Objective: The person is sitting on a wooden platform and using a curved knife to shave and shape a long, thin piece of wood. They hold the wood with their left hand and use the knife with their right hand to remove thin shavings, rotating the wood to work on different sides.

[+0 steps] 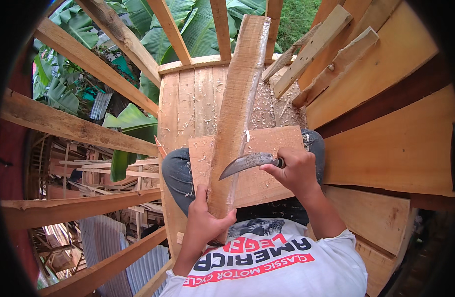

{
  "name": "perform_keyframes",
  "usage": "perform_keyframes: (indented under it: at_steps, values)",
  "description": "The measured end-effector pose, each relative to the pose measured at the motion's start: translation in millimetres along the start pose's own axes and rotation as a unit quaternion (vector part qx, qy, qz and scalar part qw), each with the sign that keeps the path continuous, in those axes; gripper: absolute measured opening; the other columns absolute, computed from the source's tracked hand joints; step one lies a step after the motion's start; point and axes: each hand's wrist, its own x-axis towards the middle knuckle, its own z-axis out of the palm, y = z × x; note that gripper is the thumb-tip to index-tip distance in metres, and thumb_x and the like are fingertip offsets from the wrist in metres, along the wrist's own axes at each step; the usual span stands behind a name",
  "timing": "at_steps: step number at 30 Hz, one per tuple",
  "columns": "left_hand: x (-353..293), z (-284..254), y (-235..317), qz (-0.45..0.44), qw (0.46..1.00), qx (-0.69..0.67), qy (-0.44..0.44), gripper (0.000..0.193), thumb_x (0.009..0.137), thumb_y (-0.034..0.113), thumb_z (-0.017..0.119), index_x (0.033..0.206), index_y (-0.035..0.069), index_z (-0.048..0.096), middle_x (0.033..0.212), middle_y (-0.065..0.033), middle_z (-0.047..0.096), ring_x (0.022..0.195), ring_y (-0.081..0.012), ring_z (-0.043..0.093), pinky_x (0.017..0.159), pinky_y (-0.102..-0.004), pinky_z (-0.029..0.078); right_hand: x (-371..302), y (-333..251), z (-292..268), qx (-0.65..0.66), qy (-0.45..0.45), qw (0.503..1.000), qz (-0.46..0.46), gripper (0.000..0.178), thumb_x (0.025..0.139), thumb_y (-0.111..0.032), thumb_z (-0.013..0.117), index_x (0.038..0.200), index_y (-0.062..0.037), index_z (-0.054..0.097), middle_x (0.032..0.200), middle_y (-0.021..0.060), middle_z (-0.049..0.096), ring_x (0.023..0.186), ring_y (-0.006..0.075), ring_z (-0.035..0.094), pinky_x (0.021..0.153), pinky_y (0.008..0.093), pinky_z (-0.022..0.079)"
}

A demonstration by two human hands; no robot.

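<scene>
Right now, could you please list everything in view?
board: one, light brown, lower middle
plank: one, brown, over board
knife: one, grey, over plank
floor: one, brown, ahead
shavings: many, pale, mostly on floor
rails: several, brown, left, ahead
offcuts: few, brown, upper right
panels: several, tan, right
leaves: many, green, beyond rails
scrap wood: plenty, brown, left
metal sheets: several, grey, lower left
shirt: one, white, bottom
trousers: one pair, dark blue, under board
left hand: one, gripping plank
right hand: one, gripping knife

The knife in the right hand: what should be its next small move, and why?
Perhaps a light shaving stroke along the long plank: the right hand holds the knife across the plank's right edge, the left hand grips its near end, and shavings lie around.
</scene>
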Motion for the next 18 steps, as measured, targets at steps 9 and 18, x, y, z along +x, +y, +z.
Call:
perform_keyframes:
  at_steps: [9, 18]
  values:
    - [-15, 10, -12, 0.0, 0.993, 0.063, -0.099, 0.06, 0.063, 0.025, 0.078, 0.105, 0.0, 0.045, 0.084, -0.0247, 0.063, 0.08, -0.0355, 0.067, 0.07, -0.0382, 0.052, 50, 97, -49, -0.06, 0.138, 0.94, 0.306, 0.068, 0.082, -0.064, 0.053, 0.058, -0.0009, 0.053, 0.047, 0.0165, 0.047, 0.051, 0.0396, 0.052, 0.047, 0.0422, 0.04]
    - [12, 0, -24, 0.042, 0.999, -0.005, 0.012, 0.056, 0.064, 0.015, 0.078, 0.108, 0.0, 0.046, 0.092, -0.0175, 0.063, 0.085, -0.0239, 0.064, 0.076, -0.0338, 0.051, -12, 20, 12, 0.218, -0.069, 0.959, 0.168, 0.062, 0.082, -0.058, 0.06, 0.058, -0.0013, 0.052, 0.046, 0.0111, 0.045, 0.042, 0.0216, 0.044, 0.044, 0.0357, 0.034]
